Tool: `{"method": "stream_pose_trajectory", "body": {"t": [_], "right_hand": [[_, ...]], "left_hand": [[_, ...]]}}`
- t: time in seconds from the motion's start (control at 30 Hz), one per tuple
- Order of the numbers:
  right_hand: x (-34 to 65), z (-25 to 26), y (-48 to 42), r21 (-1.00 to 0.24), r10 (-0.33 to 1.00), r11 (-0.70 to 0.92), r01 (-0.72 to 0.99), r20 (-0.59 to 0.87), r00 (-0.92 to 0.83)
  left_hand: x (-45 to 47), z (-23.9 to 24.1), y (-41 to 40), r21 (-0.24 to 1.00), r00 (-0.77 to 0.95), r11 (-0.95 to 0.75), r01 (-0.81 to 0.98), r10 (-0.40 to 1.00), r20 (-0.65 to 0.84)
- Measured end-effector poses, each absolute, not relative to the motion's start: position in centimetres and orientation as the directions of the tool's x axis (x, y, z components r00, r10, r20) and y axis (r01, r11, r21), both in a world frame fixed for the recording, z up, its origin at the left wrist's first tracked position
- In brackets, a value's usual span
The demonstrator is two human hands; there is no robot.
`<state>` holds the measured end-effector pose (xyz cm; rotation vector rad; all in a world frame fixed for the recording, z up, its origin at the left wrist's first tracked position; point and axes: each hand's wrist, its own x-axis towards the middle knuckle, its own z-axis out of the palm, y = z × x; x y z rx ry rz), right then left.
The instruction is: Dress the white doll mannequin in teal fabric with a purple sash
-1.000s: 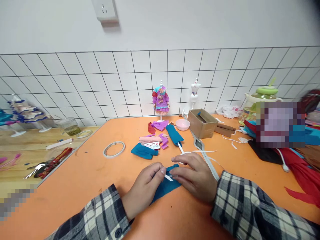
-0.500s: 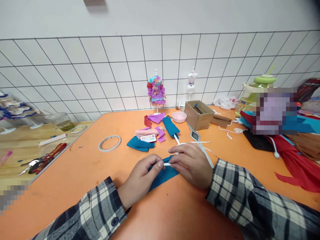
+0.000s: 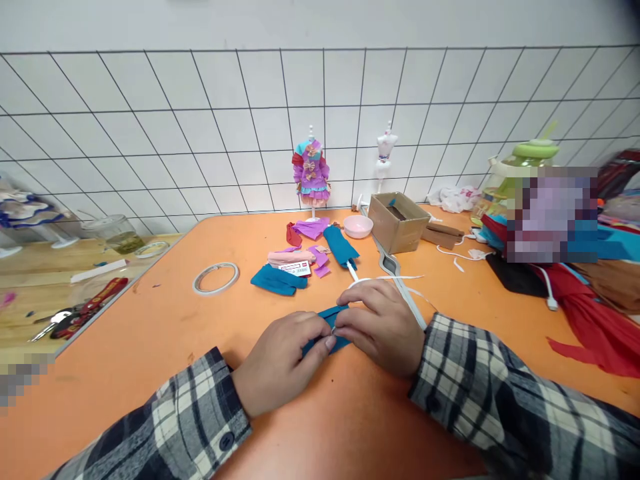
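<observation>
A piece of teal cloth (image 3: 341, 343) lies on the orange table under my hands. My left hand (image 3: 285, 360) comes in from the left, its thumb and index finger pinching the cloth's edge. From the right, my right hand (image 3: 383, 327) meets it, thumb and index finger closed at a tiny whitish bit of strip (image 3: 333, 330). My fingers cover most of that strip. Beyond my right hand lies a rolled teal cloth piece (image 3: 341, 247) with a white stick (image 3: 353, 270) at its lower end. Thin white strips (image 3: 400, 277) trail behind my right hand.
A tape roll (image 3: 216, 279), a folded teal piece (image 3: 279, 280) and purple scraps (image 3: 320, 257) lie ahead. Behind them stand a dressed mini mannequin (image 3: 311, 173), a pink bowl (image 3: 358, 227), a cardboard box (image 3: 399, 223) and grey scissors (image 3: 387, 261). Red cloth (image 3: 590, 320) lies right.
My hands have come together, and the white strip that showed between my fingertips is now almost hidden. The teal cloth is bunched closer beneath my fingers. The view has tilted slightly.
</observation>
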<state>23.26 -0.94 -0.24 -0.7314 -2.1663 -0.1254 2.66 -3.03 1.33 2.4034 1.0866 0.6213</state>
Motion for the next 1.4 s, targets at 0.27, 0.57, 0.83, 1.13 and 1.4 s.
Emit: {"method": "stream_pose_trajectory", "body": {"t": [0.27, 0.57, 0.83, 1.13, 1.4], "right_hand": [[23.2, -0.1, -1.0, -0.068, 0.375, 0.856, 0.512, 0.764, -0.525], [22.5, 0.0, -1.6, -0.07, 0.432, 0.821, 0.567, 0.725, -0.537], [22.6, 0.2, -1.8, -0.302, 0.567, 0.787, 0.538, 0.7, -0.435], [22.8, 0.2, -1.6, -0.344, 0.589, 0.78, 0.522, 0.684, -0.43], [23.0, -0.1, -1.2, -0.396, 0.607, 0.783, 0.48, 0.657, -0.448]], "left_hand": [[2.8, 1.4, -2.8, 0.739, 0.562, -0.451, 0.501, 0.818, 0.118], [3.3, 1.3, -2.8, 0.83, 0.334, -0.248, 0.499, 0.939, 0.079], [3.1, 1.1, -3.5, 0.943, 0.56, -0.244, 0.225, 0.825, 0.08], [3.0, 1.4, -2.8, 0.801, 0.381, -0.355, 0.482, 0.908, 0.174], [3.0, 1.7, -2.6, 0.811, 0.309, -0.351, 0.468, 0.925, 0.222]]}}
